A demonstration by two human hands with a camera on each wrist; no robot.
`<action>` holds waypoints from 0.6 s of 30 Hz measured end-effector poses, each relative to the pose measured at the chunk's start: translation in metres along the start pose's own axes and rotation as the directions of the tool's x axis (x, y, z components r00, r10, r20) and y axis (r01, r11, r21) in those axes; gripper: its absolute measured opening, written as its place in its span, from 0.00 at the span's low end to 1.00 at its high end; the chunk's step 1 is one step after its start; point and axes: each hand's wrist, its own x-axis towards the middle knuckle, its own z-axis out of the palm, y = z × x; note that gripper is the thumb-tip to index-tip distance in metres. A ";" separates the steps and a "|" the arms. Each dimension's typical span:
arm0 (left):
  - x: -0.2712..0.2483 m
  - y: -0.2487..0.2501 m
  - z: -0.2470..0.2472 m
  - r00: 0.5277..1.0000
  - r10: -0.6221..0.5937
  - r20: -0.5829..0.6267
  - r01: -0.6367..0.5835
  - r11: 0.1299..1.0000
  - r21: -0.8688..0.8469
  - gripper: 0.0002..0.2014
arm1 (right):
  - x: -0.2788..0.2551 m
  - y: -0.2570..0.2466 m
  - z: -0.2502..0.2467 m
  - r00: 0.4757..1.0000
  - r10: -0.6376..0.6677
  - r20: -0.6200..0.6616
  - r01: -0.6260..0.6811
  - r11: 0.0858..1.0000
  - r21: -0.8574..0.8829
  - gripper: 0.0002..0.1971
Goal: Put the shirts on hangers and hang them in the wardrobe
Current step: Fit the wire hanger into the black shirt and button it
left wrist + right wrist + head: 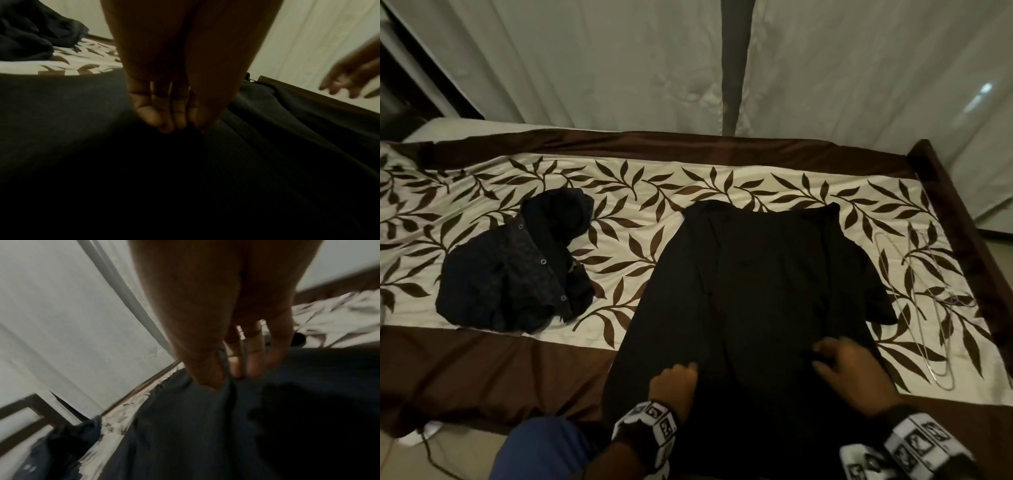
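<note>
- Shirts, count two: one black shirt (753,291) lies spread flat on the bedspread (640,192), collar toward the far edge, lower hem toward the person; one dark blue patterned shirt (517,267) with snap buttons lies crumpled, well apart to its left.
- Hangers: a cluster of thin wire hangers (924,308) lies on the bedspread just right of the black shirt's short sleeve. The wires overlap, so the exact count cannot be told; at least two are visible.
- Left hand (674,383): fingers extended and held together, fingertips (164,120) pressing down on the lower left part of the black shirt. Nothing is enclosed in the hand.
- Right hand (852,370): rests on the lower right part of the same shirt. In the right wrist view, the thumb and fingers (236,366) pinch a raised fold of the dark fabric.
- Both wrists carry bands with black-and-white markers (654,421).
- Bedspread: cream with a brown leaf print and brown borders, on a bed with a dark wooden frame (941,185).
- Pale curtains (585,61) hang behind the bed.
- No container is in view; both shirts and the hangers lie directly on the bedspread.
</note>
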 end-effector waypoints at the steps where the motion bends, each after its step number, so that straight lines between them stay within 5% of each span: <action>1: -0.001 -0.001 0.004 1.000 0.024 -0.005 -0.025 0.998 -0.049 0.17 | 0.012 -0.022 0.006 0.997 -0.081 0.000 0.080 0.986 0.146 0.13; 4: -0.008 -0.001 0.002 0.990 0.130 -0.058 -0.142 0.946 -0.291 0.10 | 0.051 -0.093 0.021 0.982 -0.185 -0.042 0.186 0.898 0.399 0.12; 8: -0.027 0.007 -0.006 0.960 0.242 -0.142 -0.280 0.858 -0.430 0.06 | 0.104 -0.152 0.048 0.992 -0.062 0.110 0.010 0.908 0.420 0.34; 10: -0.031 0.002 -0.016 0.929 0.323 -0.183 -0.369 0.742 -0.559 0.13 | 0.119 -0.156 0.064 0.990 -0.016 0.139 -0.062 0.838 0.542 0.19; 11: -0.029 -0.006 -0.023 0.923 0.316 -0.218 -0.382 0.700 -0.604 0.10 | 0.121 -0.156 0.068 0.991 -0.019 0.129 -0.069 0.768 0.637 0.08; 13: -0.012 -0.028 -0.040 0.914 0.175 -0.367 -0.381 0.685 -0.621 0.06 | 0.116 -0.151 0.062 0.994 0.009 0.104 -0.091 0.575 0.813 0.03; 15: 0.020 -0.048 -0.055 0.885 -0.023 -0.464 -0.352 0.620 -0.702 0.08 | 0.102 -0.142 0.040 0.997 0.029 0.077 -0.082 0.347 0.934 0.07; 18: 0.079 -0.060 -0.073 0.872 -0.211 -0.443 -0.314 0.454 -0.834 0.11 | 0.080 -0.127 -0.003 0.997 -0.021 0.081 -0.079 0.082 0.993 0.10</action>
